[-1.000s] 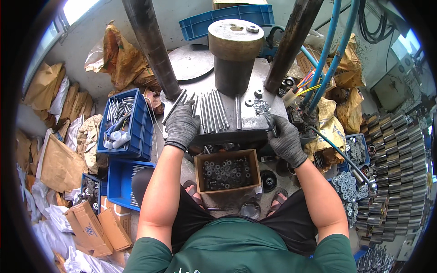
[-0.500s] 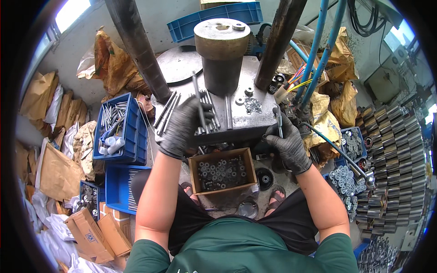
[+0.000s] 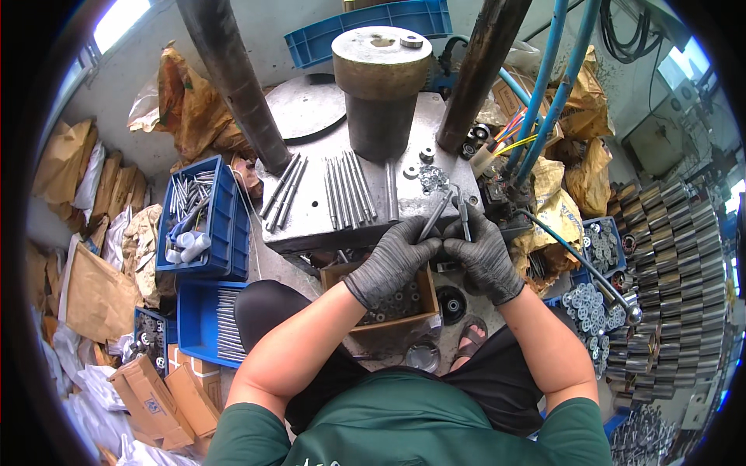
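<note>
A: How tight was the grip on either side?

B: Pretty snug on both. Left hand (image 3: 392, 256), dark gloved, was curled around a metal rod (image 3: 437, 215) that slanted up and right over the near edge of the counter (image 3: 315, 175). Right hand (image 3: 489, 260), gloved too, was clenched around a slim metal piece (image 3: 465, 220) whose top looked bent. The upper ends of those two came really close together, couldn't tell if they touched.

A: Anything in the way down low?

B: Kinda. The left hand blocked a chunk of the box (image 3: 429, 299) of small rings (image 3: 400, 304) below it. Off by the left knee (image 3: 268, 307) sat a blue tray (image 3: 198, 311) with more rods (image 3: 229, 330) in it.

A: And up top?

B: Just past the hands was a little heap of shiny bits (image 3: 433, 180), with two small round parts (image 3: 427, 156) right behind. Left of that lay one thicker rod (image 3: 392, 190), then a row of rods (image 3: 350, 190), then a smaller slanted bunch (image 3: 285, 191). Farther back, a fat upright cylinder (image 3: 381, 89) with a ring (image 3: 411, 42) on top hogged the middle, and a flat round plate (image 3: 305, 107) lay to its left. Left post (image 3: 233, 85) and right post (image 3: 476, 78) flanked everything, blue hoses (image 3: 560, 97) ran down beyond the right one, and a blue crate (image 3: 315, 44) sat behind the cylinder.
</note>
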`<action>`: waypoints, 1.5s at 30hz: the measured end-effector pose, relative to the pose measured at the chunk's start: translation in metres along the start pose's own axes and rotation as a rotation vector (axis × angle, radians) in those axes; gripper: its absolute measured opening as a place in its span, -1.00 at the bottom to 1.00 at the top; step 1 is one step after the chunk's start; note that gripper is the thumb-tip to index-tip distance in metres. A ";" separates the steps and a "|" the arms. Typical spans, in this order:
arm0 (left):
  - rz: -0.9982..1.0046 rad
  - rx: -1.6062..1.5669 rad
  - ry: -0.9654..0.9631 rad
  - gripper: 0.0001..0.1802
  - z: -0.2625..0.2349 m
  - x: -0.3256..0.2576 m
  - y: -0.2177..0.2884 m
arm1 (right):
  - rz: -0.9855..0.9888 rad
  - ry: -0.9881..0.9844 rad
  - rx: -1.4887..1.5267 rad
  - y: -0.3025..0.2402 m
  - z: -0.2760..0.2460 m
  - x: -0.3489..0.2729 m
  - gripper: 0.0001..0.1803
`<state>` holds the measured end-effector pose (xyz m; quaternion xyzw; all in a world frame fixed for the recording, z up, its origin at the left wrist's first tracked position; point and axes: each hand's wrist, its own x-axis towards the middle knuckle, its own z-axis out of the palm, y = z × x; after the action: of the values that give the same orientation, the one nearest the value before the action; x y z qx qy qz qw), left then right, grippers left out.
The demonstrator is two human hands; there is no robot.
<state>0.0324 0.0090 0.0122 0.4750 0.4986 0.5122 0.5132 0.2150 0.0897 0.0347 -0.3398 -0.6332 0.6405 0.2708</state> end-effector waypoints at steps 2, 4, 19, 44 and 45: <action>-0.088 -0.100 0.013 -0.76 -0.003 0.000 0.003 | 0.073 0.010 0.138 -0.006 0.003 -0.003 -0.06; -0.173 -0.200 0.026 -0.80 -0.009 0.002 0.004 | 0.038 -0.017 0.220 -0.009 0.003 -0.009 -0.05; -0.241 -0.707 0.240 -0.84 -0.025 0.003 0.002 | -0.724 0.108 -1.173 -0.043 -0.001 -0.017 -0.39; -0.065 -0.204 0.240 -0.66 -0.032 -0.011 0.005 | -0.478 0.150 -0.755 -0.030 -0.019 -0.014 -0.57; -0.065 -0.205 0.241 -0.66 -0.032 -0.010 -0.001 | -0.370 0.140 -0.651 -0.029 -0.026 -0.014 -0.55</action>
<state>0.0004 -0.0020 0.0096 0.3389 0.5168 0.5970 0.5116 0.2412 0.0966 0.0654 -0.3309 -0.8342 0.3213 0.3024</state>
